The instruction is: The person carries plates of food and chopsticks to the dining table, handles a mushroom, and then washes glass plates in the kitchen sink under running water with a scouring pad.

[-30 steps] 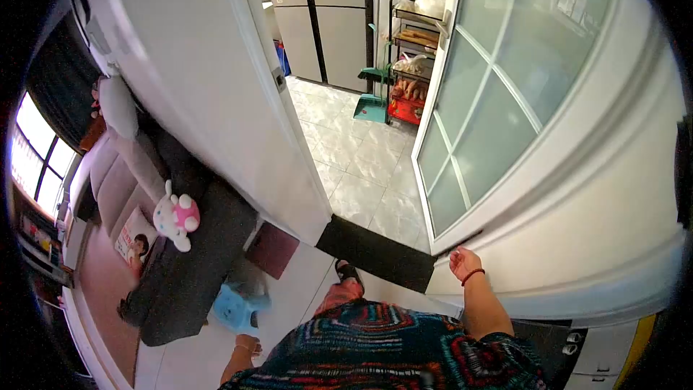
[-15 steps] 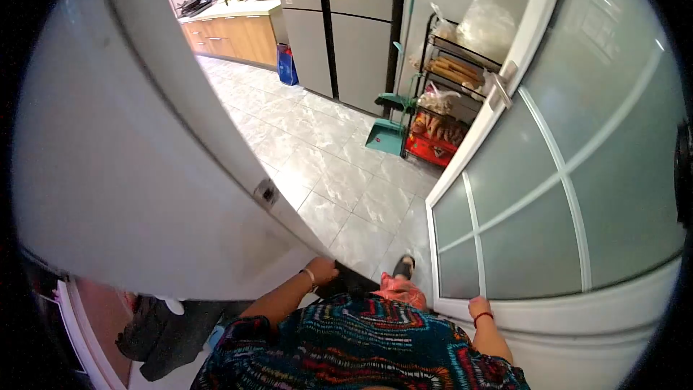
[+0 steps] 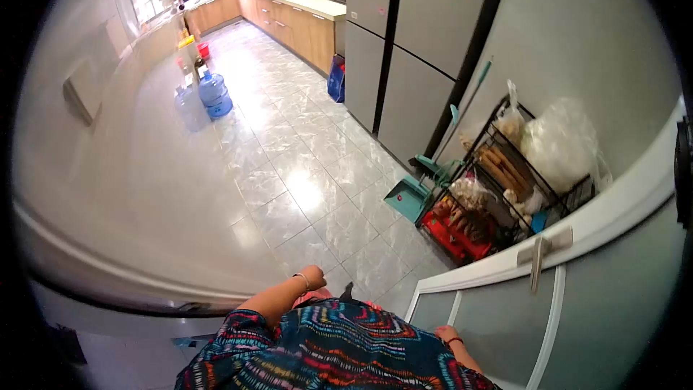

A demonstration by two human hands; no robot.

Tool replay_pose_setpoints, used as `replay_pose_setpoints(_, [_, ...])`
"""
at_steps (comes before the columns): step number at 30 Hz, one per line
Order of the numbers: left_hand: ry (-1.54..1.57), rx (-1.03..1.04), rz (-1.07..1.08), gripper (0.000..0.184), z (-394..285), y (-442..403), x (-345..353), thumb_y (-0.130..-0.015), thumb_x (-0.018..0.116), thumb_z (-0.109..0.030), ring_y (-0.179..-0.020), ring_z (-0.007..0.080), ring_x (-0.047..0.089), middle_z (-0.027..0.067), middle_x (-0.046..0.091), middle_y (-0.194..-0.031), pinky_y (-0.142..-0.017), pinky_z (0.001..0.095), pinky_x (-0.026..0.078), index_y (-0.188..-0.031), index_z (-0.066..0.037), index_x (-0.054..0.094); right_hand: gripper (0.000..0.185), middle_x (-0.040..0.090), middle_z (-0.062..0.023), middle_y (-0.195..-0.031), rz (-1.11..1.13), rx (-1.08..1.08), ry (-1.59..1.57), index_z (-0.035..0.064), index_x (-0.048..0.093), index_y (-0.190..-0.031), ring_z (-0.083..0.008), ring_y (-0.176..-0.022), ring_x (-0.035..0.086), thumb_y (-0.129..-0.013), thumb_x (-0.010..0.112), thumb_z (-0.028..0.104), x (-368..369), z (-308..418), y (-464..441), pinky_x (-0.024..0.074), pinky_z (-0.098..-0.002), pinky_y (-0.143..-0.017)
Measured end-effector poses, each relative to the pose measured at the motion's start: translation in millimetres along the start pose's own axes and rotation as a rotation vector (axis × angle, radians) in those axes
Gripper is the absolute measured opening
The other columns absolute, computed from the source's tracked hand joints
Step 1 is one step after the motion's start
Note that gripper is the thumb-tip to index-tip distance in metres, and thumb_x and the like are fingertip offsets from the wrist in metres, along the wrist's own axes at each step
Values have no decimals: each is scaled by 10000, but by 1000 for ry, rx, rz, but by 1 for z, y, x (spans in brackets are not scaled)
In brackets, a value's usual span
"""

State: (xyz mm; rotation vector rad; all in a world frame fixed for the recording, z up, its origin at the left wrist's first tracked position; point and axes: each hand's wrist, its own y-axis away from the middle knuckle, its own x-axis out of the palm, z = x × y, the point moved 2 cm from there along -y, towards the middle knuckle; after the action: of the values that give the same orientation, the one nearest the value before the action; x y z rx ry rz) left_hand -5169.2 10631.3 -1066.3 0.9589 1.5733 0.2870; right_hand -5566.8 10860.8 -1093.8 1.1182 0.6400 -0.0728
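Note:
My left hand, with a bracelet at the wrist, is held in front of my body above the tiled floor. Its fingers are curled in, and I see nothing in them. Low on the right, my right hand is beside the frosted glass door; its fingers look folded, with nothing visible in them. Whether it touches the door I cannot tell. The door's metal handle sits higher up, away from both hands.
A black wire rack with bagged food stands right, near a green dustpan and broom. Behind them is a grey fridge. A blue water bottle stands by the left wall. Wooden cabinets line the back.
I have moved forward through the doorway into the kitchen. The left-hand door edge has left the view, and the water bottles and window have appeared. Both hands stay low beside my body.

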Motion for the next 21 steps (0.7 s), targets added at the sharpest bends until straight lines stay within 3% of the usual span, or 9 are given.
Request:
replay_pose_setpoints(5, [-122, -11, 75, 293, 28, -63, -48, -674, 483, -256, -816, 320, 582, 180, 605, -862, -733, 369, 456, -799, -52, 651, 259, 580, -59, -748, 7, -14, -321, 62, 543, -981, -165, -643, 584, -723, 542, 71, -38, 82, -110, 463, -321, -499])
replay_pose_setpoints(7, [-15, -160, 143, 304, 68, -102, -48, -664, 494, -262, -810, 314, 587, 172, 609, -867, -723, 370, 459, -818, -53, 651, 282, 568, -57, -781, 30, -48, -400, 80, 492, -1011, -169, -655, 581, -733, 525, 49, -44, 131, -142, 467, -331, -502])
replay_pose_setpoints(8, [-5, -160, 95, 313, 87, -121, -55, -691, 491, -317, -776, 319, 582, 171, 611, -809, -700, 374, 461, -765, -61, 655, 215, 567, -57, -796, 8, -30, -466, 60, 531, -953, -184, -655, 577, -739, 520, 49, -48, 161, -148, 466, -328, -499])
replay_pose_setpoints(9, [3, -160, 88, 313, 107, -138, -67, -691, 491, -317, -776, 319, 582, 171, 611, -809, -700, 374, 461, -765, -61, 655, 215, 567, -57, -796, 4, -36, -459, 60, 531, -953, -184, -655, 577, -739, 520, 49, -50, 183, -160, 466, -328, -499])
replay_pose_setpoints(11, [156, -201, 94, 312, 151, -172, -107, -696, 481, -313, -784, 325, 578, 182, 606, -812, -707, 378, 458, -765, -62, 655, 66, 570, -65, -734, 51, -98, -617, 39, 571, -802, -179, -647, 580, -749, 548, 72, -49, 226, -187, 463, -309, -496])
replay_pose_setpoints(12, [-51, -134, 95, 315, 156, -175, -143, -700, 476, -301, -792, 336, 572, 188, 605, -824, -719, 389, 453, -778, -51, 650, 66, 570, -65, -734, 47, -111, -611, 39, 571, -802, -179, -647, 580, -749, 548, 72, -50, 244, -204, 463, -309, -496])
replay_pose_setpoints(15, [53, -184, 60, 322, 234, -209, -220, -699, 492, -274, -860, 334, 562, 196, 594, -904, -759, 379, 447, -825, -17, 641, 199, 610, -152, -810, 89, -459, 902, 26, 619, -857, -298, -699, 590, -711, 577, 154, -23, 264, -283, 466, -407, -615])
replay_pose_setpoints(17, [76, -227, 81, 325, 275, -229, -277, -696, 500, -279, -861, 340, 558, 200, 591, -903, -764, 382, 446, -820, -12, 639, 222, 607, -162, -832, 46, -358, 715, 33, 633, -828, -323, -752, 581, -705, 583, 210, -13, 273, -332, 462, -391, -659])
replay_pose_setpoints(21, [156, -248, -82, 316, 330, -267, -394, -703, 479, -276, -761, 340, 572, 191, 604, -820, -721, 398, 453, -783, -13, 635, 198, 609, -150, -812, 70, -200, 588, 43, 636, -811, -306, -739, 584, -704, 575, 198, -30, 391, -336, 463, -386, -648])
